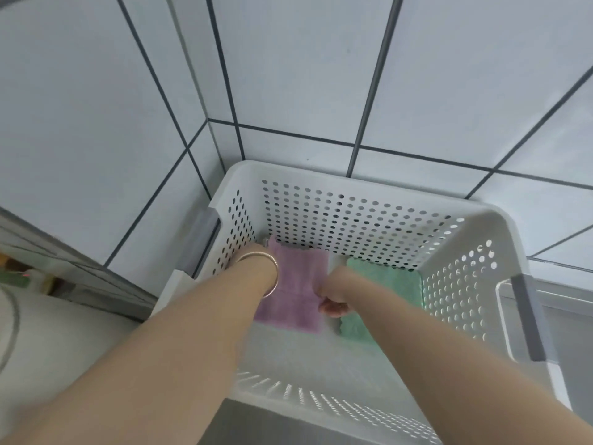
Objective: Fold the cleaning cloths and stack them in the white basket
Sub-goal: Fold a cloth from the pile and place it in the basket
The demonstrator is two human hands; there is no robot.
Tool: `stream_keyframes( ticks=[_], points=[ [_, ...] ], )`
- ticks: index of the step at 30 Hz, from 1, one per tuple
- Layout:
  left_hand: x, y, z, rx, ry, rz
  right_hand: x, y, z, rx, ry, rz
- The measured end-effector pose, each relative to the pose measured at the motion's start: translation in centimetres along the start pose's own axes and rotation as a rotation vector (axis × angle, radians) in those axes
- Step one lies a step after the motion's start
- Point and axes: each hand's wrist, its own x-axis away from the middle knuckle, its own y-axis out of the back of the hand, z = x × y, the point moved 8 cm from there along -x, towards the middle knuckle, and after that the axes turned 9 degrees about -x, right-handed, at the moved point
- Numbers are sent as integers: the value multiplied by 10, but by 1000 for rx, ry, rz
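Observation:
The white perforated basket [353, 184] stands in a tiled corner, and both my arms reach down into it. A folded pink cloth [298, 284] hangs between my hands, low over the basket floor. My left hand [253, 256], with a thin bangle on the wrist, is at the cloth's left edge; its fingers are hidden under the cloth. My right hand [333, 305] pinches the cloth's right edge with curled fingers. A folded green cloth [391, 277] lies on the basket floor at the right, partly covered by my right forearm.
White wall tiles with dark grout [321, 91] rise right behind the basket. The basket has grey handle bars on the left [200, 239] and right [526, 316]. A white rounded surface [48, 342] sits at the lower left.

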Motion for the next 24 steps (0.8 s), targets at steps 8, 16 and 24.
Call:
stream_keyframes(
  ticks=[8, 16, 24],
  points=[
    [-15, -10, -6, -28, -18, 60, -13, -8, -10, -82, -18, -10],
    [-25, -12, -12, -118, 25, 37, -17, -8, -13, -107, -81, 12],
    [-11, 1, -20, -295, -74, 43, -1, 6, 1, 88, -23, -79]
  ],
)
